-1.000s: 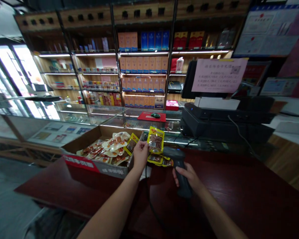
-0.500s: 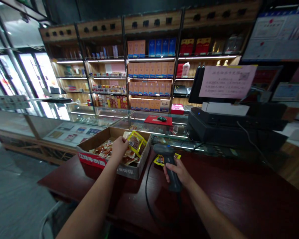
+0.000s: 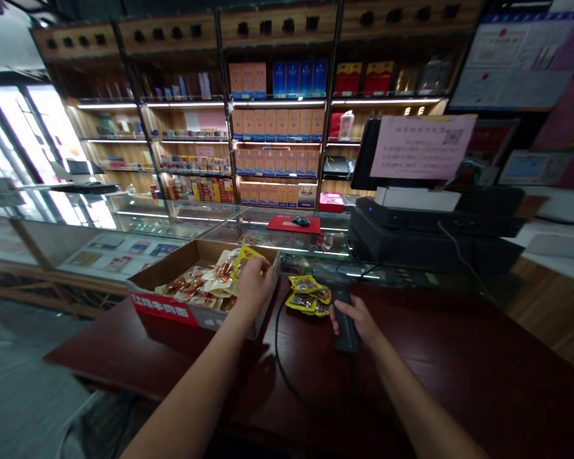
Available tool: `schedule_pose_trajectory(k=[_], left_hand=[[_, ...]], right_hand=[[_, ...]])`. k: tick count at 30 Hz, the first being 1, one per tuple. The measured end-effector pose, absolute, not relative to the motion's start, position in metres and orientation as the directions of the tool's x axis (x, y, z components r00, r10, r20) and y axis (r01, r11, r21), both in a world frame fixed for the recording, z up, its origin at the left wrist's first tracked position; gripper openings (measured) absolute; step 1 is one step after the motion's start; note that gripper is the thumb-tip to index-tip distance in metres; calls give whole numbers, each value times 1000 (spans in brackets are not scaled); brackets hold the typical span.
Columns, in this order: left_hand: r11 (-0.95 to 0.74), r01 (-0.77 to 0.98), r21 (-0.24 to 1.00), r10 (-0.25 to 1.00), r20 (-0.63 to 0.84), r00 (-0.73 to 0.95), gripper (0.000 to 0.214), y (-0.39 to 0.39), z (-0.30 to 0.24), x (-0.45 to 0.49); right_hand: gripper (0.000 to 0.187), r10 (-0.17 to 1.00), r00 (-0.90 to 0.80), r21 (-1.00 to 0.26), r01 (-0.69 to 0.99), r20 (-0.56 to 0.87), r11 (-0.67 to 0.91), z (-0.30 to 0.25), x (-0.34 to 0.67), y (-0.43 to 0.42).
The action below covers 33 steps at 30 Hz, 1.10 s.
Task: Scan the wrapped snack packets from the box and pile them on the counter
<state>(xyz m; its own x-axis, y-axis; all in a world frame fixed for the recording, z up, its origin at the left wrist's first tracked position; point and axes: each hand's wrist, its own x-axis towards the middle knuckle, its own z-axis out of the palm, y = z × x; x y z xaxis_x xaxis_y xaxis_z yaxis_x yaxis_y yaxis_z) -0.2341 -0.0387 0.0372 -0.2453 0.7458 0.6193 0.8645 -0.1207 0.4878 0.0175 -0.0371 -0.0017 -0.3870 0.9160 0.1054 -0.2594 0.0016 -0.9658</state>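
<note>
My left hand (image 3: 254, 285) is over the right end of an open cardboard box (image 3: 159, 312), its fingers closed at a yellow-edged snack packet (image 3: 243, 260). The fingertips are partly hidden behind the hand. Inside the box lie several clear-and-white packets (image 3: 196, 284) with reddish-brown contents. My right hand (image 3: 356, 319) grips the handle of a dark barcode scanner (image 3: 345, 319), whose head is blurred. Just left of the scanner, several yellow snack packets (image 3: 309, 296) are lying in a small pile on the table.
A dark red table (image 3: 425, 363) carries the box and the scanner's black cable (image 3: 278, 357). Behind it runs a glass counter (image 3: 191, 220) with a mouse (image 3: 300, 221) on a red mat. A monitor with a pink sheet (image 3: 418, 146) stands at the right. Stocked shelves line the back.
My left hand has moved right, across the yellow packet at the box's right end. The scanner has shifted right, uncovering more of the packet pile. The view has turned slightly right.
</note>
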Motion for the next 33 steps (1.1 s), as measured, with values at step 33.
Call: schedule_pose_trajectory(k=[33], left_hand=[[-255,152,955,867,295,-402,12,40,-73,-181]], right_hand=[[37,929,-370,-980,-193,30,-45,-41,37,-31]])
